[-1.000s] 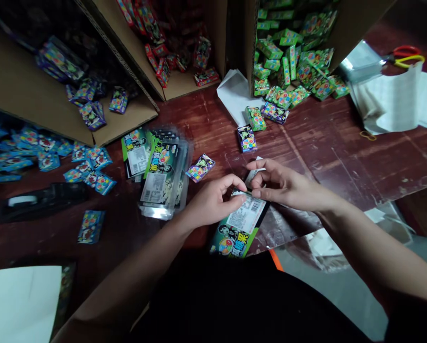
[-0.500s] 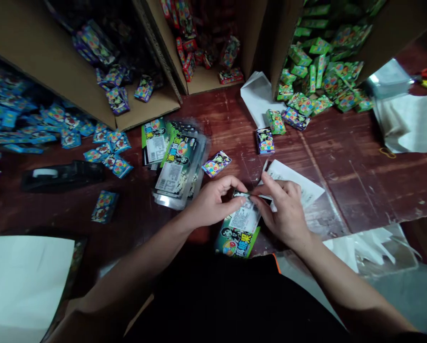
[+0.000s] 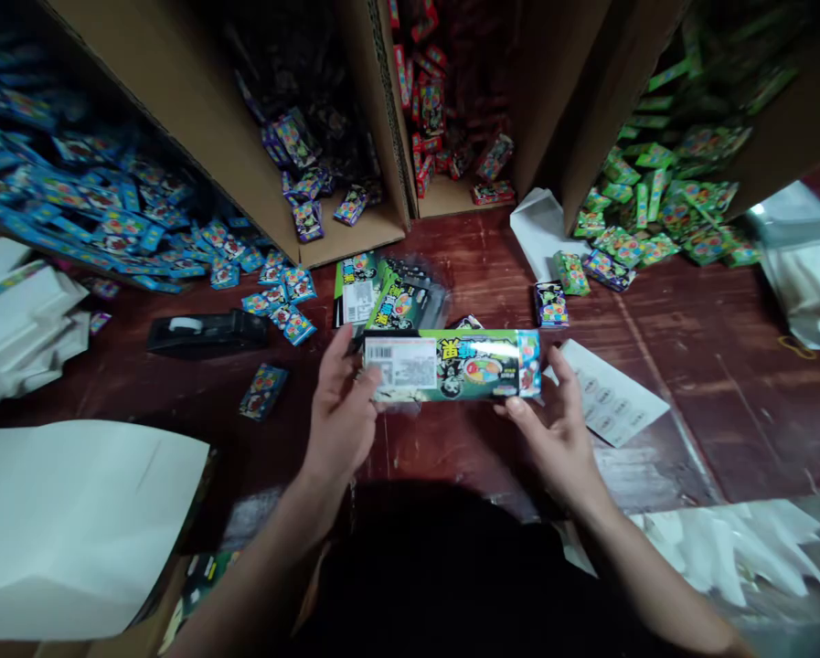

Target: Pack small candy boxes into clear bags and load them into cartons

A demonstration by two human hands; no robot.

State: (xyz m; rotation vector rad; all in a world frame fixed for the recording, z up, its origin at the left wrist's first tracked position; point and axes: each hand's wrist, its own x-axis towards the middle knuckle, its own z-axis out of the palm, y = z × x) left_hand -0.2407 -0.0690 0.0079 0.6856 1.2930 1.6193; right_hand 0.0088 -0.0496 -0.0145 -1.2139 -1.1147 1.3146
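A long green-and-black candy package [image 3: 478, 367] is held level in front of me. It has a white barcode label on its left part and a blue candy box face showing at its right end. My left hand [image 3: 345, 407] grips its left end, thumb over the label. My right hand [image 3: 560, 429] is at the other end, thumb on the lower edge and index finger beside the blue end. Behind it lies a stack of similar packages [image 3: 410, 291] with clear plastic, partly hidden. A white sheet with round stickers [image 3: 612, 402] lies right of my right hand.
Cardboard boxes hold purple [image 3: 306, 187], red [image 3: 431, 105] and green [image 3: 646, 196] candy boxes; many blue ones [image 3: 118, 228] lie at left. A black tape dispenser [image 3: 207, 331], a loose blue box [image 3: 263, 391] and a purple-and-black box [image 3: 550, 303] are on the table. White paper [image 3: 59, 530] is at front left.
The package was low over the table edge with both hands pinching its top end. Now it is raised, turned sideways and held by its two ends. The view has shifted left.
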